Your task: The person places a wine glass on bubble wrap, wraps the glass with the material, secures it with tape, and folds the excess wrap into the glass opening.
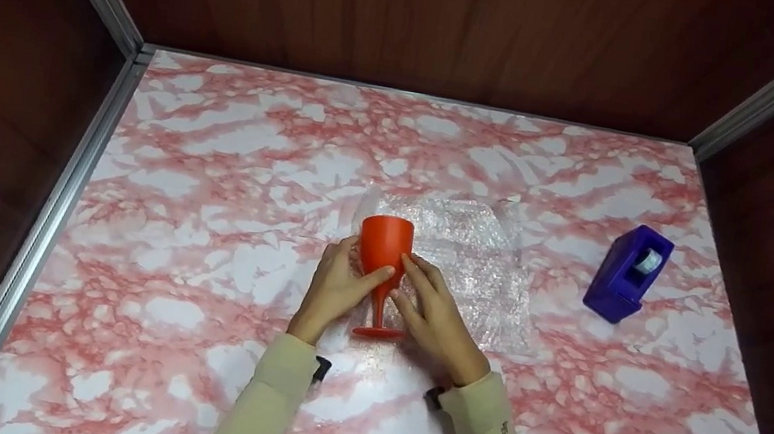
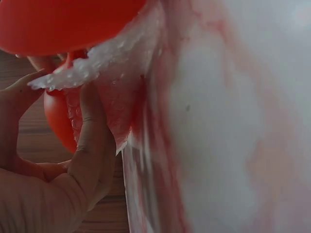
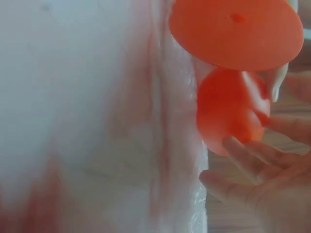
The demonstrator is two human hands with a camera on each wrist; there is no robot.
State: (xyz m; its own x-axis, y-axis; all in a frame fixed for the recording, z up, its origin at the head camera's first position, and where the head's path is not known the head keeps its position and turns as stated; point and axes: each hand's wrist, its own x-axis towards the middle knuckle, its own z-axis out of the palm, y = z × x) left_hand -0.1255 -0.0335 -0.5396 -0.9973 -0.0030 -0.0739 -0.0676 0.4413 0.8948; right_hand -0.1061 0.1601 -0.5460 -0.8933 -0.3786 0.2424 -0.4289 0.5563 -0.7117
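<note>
A red plastic goblet (image 1: 387, 243) lies on a sheet of bubble wrap (image 1: 457, 257), its foot toward me and its mouth away. My left hand (image 1: 336, 282) grips the bowl from the left, thumb over the front. In the left wrist view, those fingers (image 2: 87, 121) are on the outside of a lifted edge of the bubble wrap (image 2: 104, 58), which folds up against the goblet. From the right, my right hand (image 1: 437, 319) touches the bowl with its fingertips. The right wrist view shows these fingers (image 3: 243, 187) fairly straight, close to the bowl (image 3: 226, 109) behind the round foot.
A purple tape dispenser (image 1: 625, 277) with a roll of tape stands on the right of the pink-and-white marbled table (image 1: 215, 147). Dark wood panels (image 1: 415, 17) with metal edging enclose the back and both sides.
</note>
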